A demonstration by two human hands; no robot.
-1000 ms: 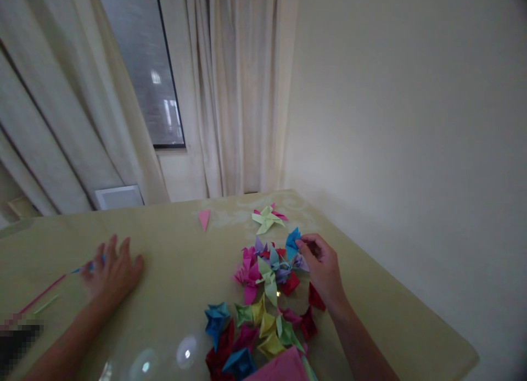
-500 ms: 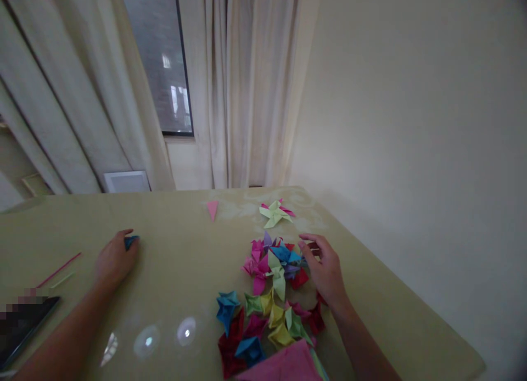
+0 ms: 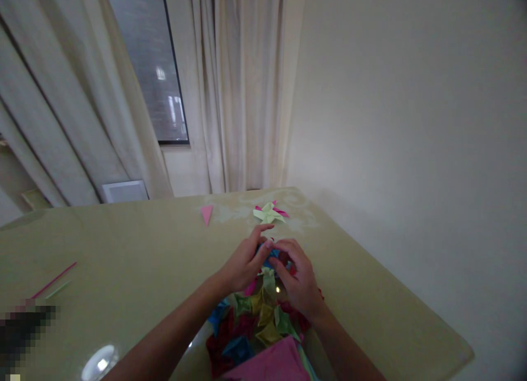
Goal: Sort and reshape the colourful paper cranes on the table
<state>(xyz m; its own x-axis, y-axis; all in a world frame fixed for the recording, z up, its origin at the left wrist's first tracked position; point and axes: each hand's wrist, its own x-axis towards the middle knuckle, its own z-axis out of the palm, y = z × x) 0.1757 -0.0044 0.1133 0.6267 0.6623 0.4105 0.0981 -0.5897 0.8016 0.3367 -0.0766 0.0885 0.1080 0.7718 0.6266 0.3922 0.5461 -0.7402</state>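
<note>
Hands meet above the middle of the desk (image 3: 144, 244), both closed by their fingertips on blue folded paper (image 3: 270, 255); whether it is one piece or two cannot be told, as the fingers cover most of it. Both forearms rise from the bottom edge and slant inward, the left one long and stretched far across to the right, the right one shorter and steeper. The left hand (image 3: 242, 264) shows its back, wrist fairly straight, thumb laid along the near side of the blue paper and index finger lifted and pointing right beyond it. The right hand (image 3: 302, 279) is turned inward to face it, index finger arched over from the right, thumb underneath pointing left, the two tips pinching; its other fingers are curled and partly hidden.

Below and between the wrists lies a heap of folded paper pieces (image 3: 265, 315) in red, yellow, green and blue, partly behind the hands. A pink paper stack (image 3: 274, 364) sits nearest the viewer, against the heap. Beyond the fingers, near the far edge, rests a pale green pinwheel shape (image 3: 268, 213) over a bright pink one, with a small pink triangle (image 3: 207, 214) to its left. Far left lie a thin magenta stick (image 3: 55, 279) and a shorter green one (image 3: 60, 289).
</note>
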